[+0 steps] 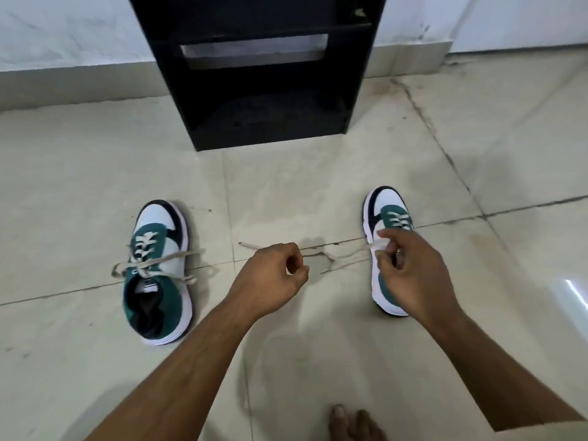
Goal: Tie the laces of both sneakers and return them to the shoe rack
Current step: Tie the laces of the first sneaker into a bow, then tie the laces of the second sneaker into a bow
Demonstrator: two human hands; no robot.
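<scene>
Two green, white and black sneakers stand on the tiled floor, toes pointing away from me. The left sneaker [159,275] has loose white laces spread out to both sides. The right sneaker [386,224] is partly hidden under my right hand [410,268], which pinches one end of its lace [343,257] just above the tongue. My left hand [270,278] is closed on the other end, pulled out to the left over the floor, with the tip trailing behind it. The black shoe rack [254,71] stands straight ahead against the wall.
The rack's lower shelf is open and dark; a pale sheet lies on the shelf above. Bare toes [353,423] show at the bottom edge. A wall skirting [79,87] runs behind the rack. Tiled floor [286,186] lies between the sneakers and the rack.
</scene>
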